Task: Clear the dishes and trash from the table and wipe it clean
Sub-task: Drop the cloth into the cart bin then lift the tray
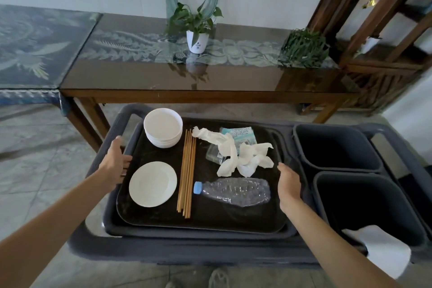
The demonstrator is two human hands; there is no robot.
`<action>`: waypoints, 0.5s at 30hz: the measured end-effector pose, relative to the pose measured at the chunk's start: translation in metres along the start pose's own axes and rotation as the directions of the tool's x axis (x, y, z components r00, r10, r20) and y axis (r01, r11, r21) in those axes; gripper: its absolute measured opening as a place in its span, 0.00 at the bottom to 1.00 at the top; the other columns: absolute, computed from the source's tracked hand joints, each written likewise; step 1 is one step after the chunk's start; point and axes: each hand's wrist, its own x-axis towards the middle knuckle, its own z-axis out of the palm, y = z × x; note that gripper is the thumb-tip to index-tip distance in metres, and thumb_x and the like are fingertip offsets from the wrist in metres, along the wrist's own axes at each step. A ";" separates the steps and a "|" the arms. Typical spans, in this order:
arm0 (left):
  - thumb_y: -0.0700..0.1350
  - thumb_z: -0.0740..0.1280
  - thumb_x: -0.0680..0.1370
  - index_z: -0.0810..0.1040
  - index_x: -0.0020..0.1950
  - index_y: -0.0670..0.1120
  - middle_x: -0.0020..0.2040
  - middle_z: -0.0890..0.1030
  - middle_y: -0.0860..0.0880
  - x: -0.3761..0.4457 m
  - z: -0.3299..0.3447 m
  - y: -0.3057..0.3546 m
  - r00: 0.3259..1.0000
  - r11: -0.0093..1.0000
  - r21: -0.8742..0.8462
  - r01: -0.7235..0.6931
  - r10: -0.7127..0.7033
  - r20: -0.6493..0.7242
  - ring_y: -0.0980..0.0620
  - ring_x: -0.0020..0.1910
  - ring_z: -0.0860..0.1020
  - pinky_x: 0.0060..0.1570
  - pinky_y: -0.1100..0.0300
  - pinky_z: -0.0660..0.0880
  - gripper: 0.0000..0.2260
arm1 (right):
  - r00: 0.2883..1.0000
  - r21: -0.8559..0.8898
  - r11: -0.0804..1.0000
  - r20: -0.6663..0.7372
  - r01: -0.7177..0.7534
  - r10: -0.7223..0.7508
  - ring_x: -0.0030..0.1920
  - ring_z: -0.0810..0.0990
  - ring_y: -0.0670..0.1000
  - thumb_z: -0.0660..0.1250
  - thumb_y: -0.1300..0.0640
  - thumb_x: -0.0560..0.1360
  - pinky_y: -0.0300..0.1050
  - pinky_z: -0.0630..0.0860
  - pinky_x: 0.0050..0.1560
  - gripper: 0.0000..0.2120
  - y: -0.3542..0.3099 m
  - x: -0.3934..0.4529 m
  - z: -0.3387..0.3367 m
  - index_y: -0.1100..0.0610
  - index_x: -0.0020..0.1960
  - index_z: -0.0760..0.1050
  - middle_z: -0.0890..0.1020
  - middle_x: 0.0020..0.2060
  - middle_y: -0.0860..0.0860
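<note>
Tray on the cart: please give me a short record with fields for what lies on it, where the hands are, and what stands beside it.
tray: black tray set in the grey cart
dishes: stack of white bowls at far left; white plate at near left
chopsticks: wooden chopsticks lying in the middle
trash: crumpled tissues, crushed plastic bottle, small wrappers
left hand: left hand on the tray's left edge
right hand: right hand at the tray's right edge, fingers straight
beside: two dark bins; white cloth on the near one

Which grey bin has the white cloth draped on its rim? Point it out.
The near bin, closest to the camera; the white cloth hangs over its front rim. The far bin has none.
</note>
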 end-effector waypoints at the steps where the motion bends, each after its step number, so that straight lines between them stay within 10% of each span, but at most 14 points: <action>1: 0.73 0.47 0.78 0.77 0.67 0.36 0.66 0.77 0.36 -0.002 0.001 0.001 1.000 1.000 -0.019 0.008 -0.008 0.003 0.34 0.65 0.74 0.67 0.42 0.69 0.44 | 0.999 0.035 0.999 0.008 -0.034 0.034 0.72 0.73 0.58 0.60 0.50 0.84 0.50 0.67 0.65 0.21 0.000 0.000 0.000 0.56 0.73 0.76 0.76 0.73 0.56; 15: 0.74 0.45 0.77 0.79 0.60 0.36 0.61 0.80 0.38 -0.015 -0.015 -0.008 1.000 0.998 -0.064 0.007 -0.007 -0.002 0.39 0.60 0.77 0.59 0.45 0.71 0.45 | 0.974 0.063 0.989 0.191 -0.132 0.118 0.73 0.73 0.57 0.42 0.27 0.80 0.62 0.61 0.79 0.40 0.007 0.009 -0.019 0.50 0.72 0.77 0.78 0.71 0.57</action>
